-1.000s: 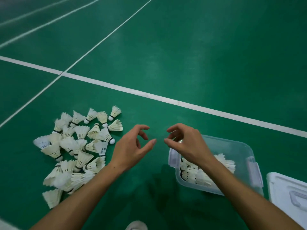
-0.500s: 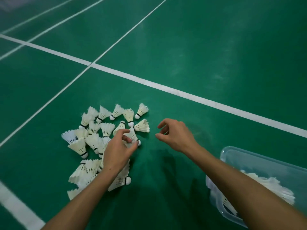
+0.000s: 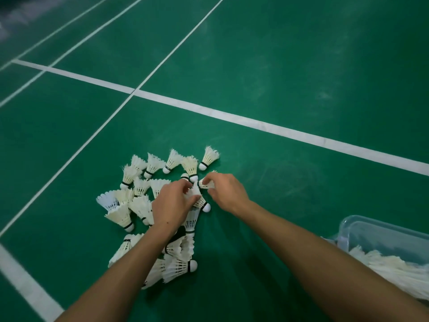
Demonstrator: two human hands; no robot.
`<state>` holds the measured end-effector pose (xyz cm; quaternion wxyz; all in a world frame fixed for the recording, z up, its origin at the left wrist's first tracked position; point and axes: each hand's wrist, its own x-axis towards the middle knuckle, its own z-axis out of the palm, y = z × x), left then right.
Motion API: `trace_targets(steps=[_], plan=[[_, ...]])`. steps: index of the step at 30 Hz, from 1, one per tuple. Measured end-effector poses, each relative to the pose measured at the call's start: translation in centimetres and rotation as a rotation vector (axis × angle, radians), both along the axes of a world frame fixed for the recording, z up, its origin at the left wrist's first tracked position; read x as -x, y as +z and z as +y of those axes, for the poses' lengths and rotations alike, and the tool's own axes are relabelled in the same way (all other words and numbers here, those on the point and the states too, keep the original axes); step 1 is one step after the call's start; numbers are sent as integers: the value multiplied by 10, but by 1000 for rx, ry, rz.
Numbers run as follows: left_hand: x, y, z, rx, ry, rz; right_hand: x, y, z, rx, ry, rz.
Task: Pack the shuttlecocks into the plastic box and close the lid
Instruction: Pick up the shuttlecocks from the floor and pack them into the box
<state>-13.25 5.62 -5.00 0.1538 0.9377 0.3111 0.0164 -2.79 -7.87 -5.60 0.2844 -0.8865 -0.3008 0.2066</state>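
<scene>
Both hands are working mid-frame: the left hand (image 3: 173, 205) and right hand (image 3: 226, 192) are each pinching shuttlecocks (image 3: 139, 196) off the floor pile, best gathered gently by the corks before carrying them to the plastic box (image 3: 380, 231) at lower right.

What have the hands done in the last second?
Both hands swung from beside the plastic box over to the shuttlecock pile. The left hand and right hand each closed on a shuttlecock. The pile still lies on the green floor.

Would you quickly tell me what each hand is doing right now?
Left hand: closed on a shuttlecock in the pile.
Right hand: pinching another shuttlecock.
</scene>
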Motion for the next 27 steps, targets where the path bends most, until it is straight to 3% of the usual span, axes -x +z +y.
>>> trace_targets(steps=[6,11,14,18,27], plan=[[0,4,-6,163,-44,-91,4,9,-23,-32,-41,-25],[9,8,-12,39,26,-71,8,26,-57,-23,-62,-63],[2,9,-3,187,130,-39,15,33,-72,-26,-64,-66],[-13,11,3,238,226,-36,22,42,-94,-62,-78,-68],[-32,6,28,539,319,7,19,47,-126,-208,-135,-42]])
